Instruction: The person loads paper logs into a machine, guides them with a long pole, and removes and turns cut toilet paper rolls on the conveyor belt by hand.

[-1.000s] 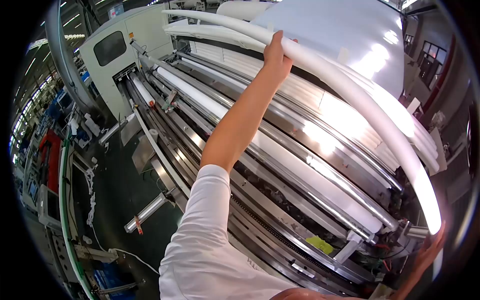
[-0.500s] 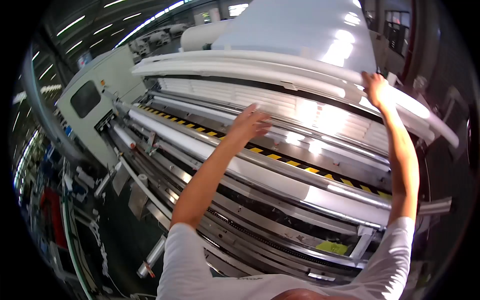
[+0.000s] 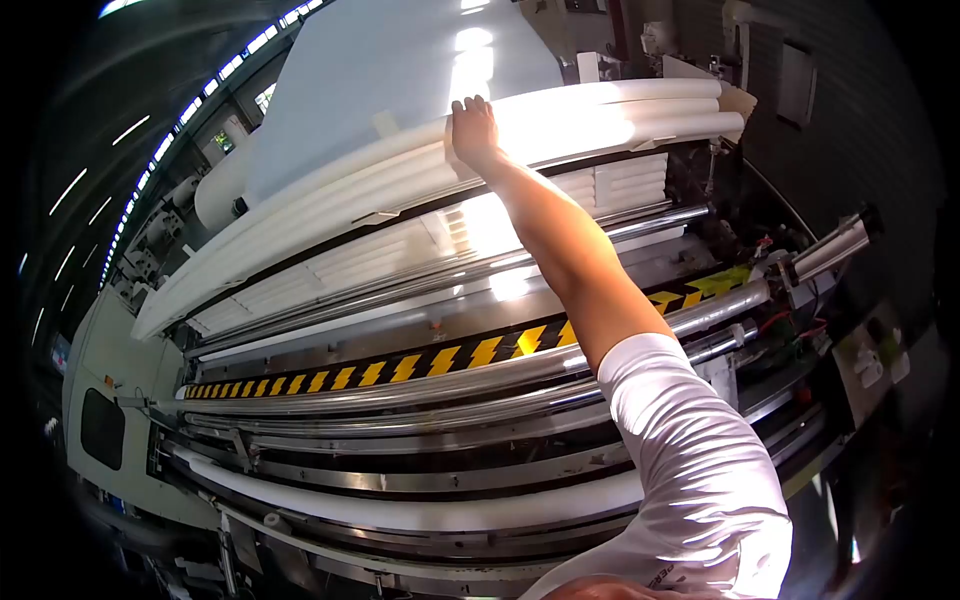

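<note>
My right hand reaches up to the stack of long white tubes at the top of the machine. Its fingers curl over the upper white tube, near the middle of the tube's length. Beneath it, more white tubes lie side by side on the same rack. Behind the stack rises a broad pale sheet with bright glare. Low on the machine's near side lies a long white roll. My left hand is out of view.
Yellow and black hazard tape runs along the machine bed. Shiny metal rollers cross in front of it. A pale cabinet with a dark window stands at the left end. A metal cylinder juts out at the right.
The view has turned to the right. My left hand has left the picture, and my right hand still touches the stack. The lower white roll now lies nearer my body, below the metal rollers.
</note>
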{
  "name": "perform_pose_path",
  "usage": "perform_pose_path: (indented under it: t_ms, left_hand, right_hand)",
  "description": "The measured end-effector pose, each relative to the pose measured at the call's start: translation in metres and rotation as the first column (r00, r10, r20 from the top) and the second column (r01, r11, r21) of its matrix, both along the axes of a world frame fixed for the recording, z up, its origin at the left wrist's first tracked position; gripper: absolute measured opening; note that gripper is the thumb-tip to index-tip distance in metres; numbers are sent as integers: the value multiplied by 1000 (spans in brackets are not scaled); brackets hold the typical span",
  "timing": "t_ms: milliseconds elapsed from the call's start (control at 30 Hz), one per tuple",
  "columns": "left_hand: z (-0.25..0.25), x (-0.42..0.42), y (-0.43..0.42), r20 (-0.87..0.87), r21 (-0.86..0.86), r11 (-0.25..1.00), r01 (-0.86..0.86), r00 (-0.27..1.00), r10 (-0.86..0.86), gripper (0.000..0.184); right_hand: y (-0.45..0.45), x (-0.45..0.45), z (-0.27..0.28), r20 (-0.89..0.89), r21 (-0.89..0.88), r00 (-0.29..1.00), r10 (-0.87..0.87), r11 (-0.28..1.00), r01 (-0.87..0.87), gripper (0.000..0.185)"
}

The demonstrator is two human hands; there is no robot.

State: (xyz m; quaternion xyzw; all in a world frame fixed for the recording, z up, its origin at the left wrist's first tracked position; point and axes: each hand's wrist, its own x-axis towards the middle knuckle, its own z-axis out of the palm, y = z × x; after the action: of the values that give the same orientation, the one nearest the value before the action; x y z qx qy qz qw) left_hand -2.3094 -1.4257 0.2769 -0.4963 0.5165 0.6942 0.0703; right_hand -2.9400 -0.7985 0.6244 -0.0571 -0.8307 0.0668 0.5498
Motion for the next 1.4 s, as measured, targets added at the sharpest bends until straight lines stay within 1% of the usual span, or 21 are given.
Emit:
perform_pose_path:
  t_ms: [167, 200, 233, 267, 333, 367, 433, 467, 567, 600, 667, 700, 733, 833, 867, 967, 1033, 1100, 1267, 1300, 1400]
  left_hand:
    - [-27, -23, 31, 37, 9, 988, 154, 987, -154, 25]
    - [-32, -27, 33, 29, 6, 984, 179, 983, -179, 23]
    - [-35, -26, 33, 24, -1, 980, 201, 979, -201, 22]
    - [-39, -24, 30, 18, -12, 976, 218, 976, -218, 20]
    - [-52, -9, 21, 3, -31, 970, 242, 970, -242, 17]
    - [-58, 5, 12, -4, -51, 969, 243, 970, -244, 16]
    - [-72, 44, -6, -23, -84, 968, 236, 971, -238, 14]
    - [-82, 75, -20, -47, -100, 970, 221, 973, -226, 14]
    - [-138, 186, -73, -292, -173, 954, 245, 912, -287, 14]
    - [-151, 202, -83, -306, -256, 922, 290, 881, -362, 14]
    - [-148, 220, -84, -58, -577, 683, 448, 812, -581, 14]
    - [-141, 227, -73, 226, -712, 405, 573, 734, -641, 14]
    - [-117, 226, -58, 502, -731, 95, 676, 627, -596, 15]
    - [-141, 270, -75, 445, -791, -13, 611, 562, -697, 14]
    - [-155, 287, -84, 432, -757, 73, 649, 581, -690, 14]
    - [-190, 340, -111, 410, -515, 532, 672, 739, -535, 14]
    - [-215, 368, -134, 408, -364, 773, 520, 835, -370, 14]
    - [-248, 397, -165, 412, -246, 910, 333, 886, -212, 15]
    - [-388, 491, -288, 458, -35, 997, -64, 886, 74, 16]
    - [-416, 512, -320, 446, -3, 990, -144, 885, 130, 17]
    - [-445, 566, -397, 260, 60, 929, -364, 905, 337, 16]
  right_hand:
    - [-87, 97, -59, 293, -60, 819, 494, 864, -500, 18]
    - [-105, 127, -81, 75, 81, 815, 574, 811, -579, 22]
    - [-120, 169, -88, 143, 34, 721, 678, 725, -688, 26]
    - [-138, 210, -103, 395, -156, 639, 660, 734, -661, 28]
    - [-161, 303, -129, 275, -484, 368, 889, 458, -746, 24]
    - [-173, 346, -144, 263, -607, 250, 932, 361, -708, 23]
    - [-206, 420, -171, 371, -751, 87, 924, 354, -557, 23]
    - [-222, 454, -189, 281, -863, -74, 957, 218, -455, 25]
    - [-290, 568, -271, 185, -973, -419, 889, 104, -207, 34]
    - [-308, 595, -291, 231, -957, -475, 850, 111, -266, 36]
    - [-331, 643, -289, 283, -956, -537, 795, 185, -229, 37]
    - [-339, 662, -293, 325, -943, -564, 759, 213, -256, 37]
    - [-346, 678, -297, 372, -926, -589, 718, 242, -290, 38]
    - [-358, 717, -333, 388, -921, -630, 672, 263, -287, 39]
    - [-361, 723, -339, 427, -904, -626, 653, 294, -310, 38]
    - [-376, 732, -362, 478, -875, -625, 618, 401, -272, 37]
    - [-405, 731, -372, 480, -875, -559, 677, 411, -254, 37]
    - [-447, 731, -393, 503, -863, -484, 716, 381, -331, 39]
    - [-621, 767, -439, 525, -829, -411, 745, 339, -445, 42]
    - [-666, 780, -462, 600, -723, -324, 731, 323, -611, 46]
    - [-828, 811, -514, 502, -762, -288, 815, 260, -593, 70]
